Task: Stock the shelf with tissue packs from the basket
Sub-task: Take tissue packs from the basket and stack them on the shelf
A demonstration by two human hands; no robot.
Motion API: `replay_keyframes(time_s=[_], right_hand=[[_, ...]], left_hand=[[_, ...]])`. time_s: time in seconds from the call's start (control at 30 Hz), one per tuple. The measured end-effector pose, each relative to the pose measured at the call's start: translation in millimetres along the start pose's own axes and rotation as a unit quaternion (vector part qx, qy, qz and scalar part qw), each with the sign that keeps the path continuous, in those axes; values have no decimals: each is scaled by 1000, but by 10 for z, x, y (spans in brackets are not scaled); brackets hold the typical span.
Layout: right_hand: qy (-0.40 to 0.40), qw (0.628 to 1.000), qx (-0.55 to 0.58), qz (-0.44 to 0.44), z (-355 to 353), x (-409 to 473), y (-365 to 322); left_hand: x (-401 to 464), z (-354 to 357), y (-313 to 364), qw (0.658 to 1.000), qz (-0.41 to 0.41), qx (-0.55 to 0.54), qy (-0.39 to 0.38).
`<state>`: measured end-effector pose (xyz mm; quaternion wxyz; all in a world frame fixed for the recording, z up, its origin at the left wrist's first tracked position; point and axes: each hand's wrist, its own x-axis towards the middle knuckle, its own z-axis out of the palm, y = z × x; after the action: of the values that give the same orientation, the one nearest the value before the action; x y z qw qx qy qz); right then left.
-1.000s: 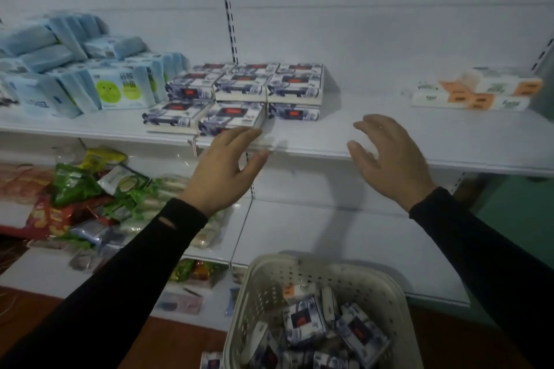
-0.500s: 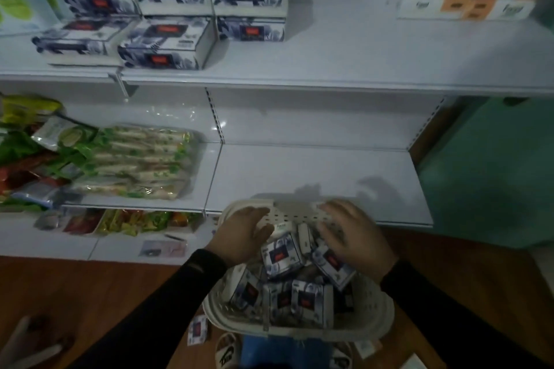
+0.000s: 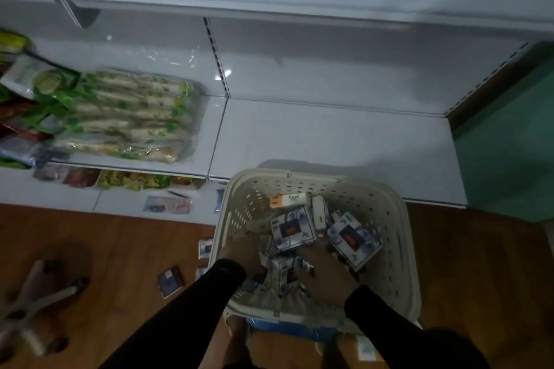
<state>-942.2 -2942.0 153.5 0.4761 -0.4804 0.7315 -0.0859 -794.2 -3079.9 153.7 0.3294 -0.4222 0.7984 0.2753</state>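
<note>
Cream perforated plastic basket [image 3: 389,219] standing on the wood floor against the lower shelf [image 3: 329,135], which is white and bare on its right bay. Inside lie jumbled blue-and-white tissue packs [image 3: 292,231] with red-on-black labels, tilted at varied angles; one orange-and-white pack [image 3: 287,199] rests against the far wall.

The white lower shelf [image 3: 329,141] carries green snack packets [image 3: 120,117] at its left; a few small packs [image 3: 171,280] lie on the wooden floor [image 3: 105,249].
</note>
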Motion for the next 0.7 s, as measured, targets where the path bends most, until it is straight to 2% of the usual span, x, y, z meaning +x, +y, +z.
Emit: replay_keyframes(time_s=[0.07,0.17,0.23,0.27,0.33,0.37,0.5,0.57,0.63,0.7], right_hand=[[4,1000,22,7,9,-16,-59],[50,993,97,36,-210,-102,-251],[83,981,177,14,-453,-174,-427],[93,970,223,0,-589,-208,-527],[117,946,303,-13,-860,-244,-687],[136,935,327,-22,-994,-255,-757],[204,895,391,-60,-1513,-370,-1063],[224,877,419,-74,-1735,-451,-1221],[225,875,420,-86,-1898,-549,-1371],[219,880,407,-107,-2015,-687,-1501]], left_hand=[[-91,-74,49,999,20,-32,19],[-294,-405,56,983,64,-136,102],[-485,-728,64,955,131,-226,140],[-596,-890,74,939,157,-277,133],[-807,-1167,90,905,174,-371,112],[-877,-1272,84,895,177,-391,124],[-1220,-1604,110,867,230,-383,221],[-1381,-1713,155,859,281,-337,265],[-1491,-1764,193,853,306,-289,308],[-1603,-1792,226,839,289,-315,337]])
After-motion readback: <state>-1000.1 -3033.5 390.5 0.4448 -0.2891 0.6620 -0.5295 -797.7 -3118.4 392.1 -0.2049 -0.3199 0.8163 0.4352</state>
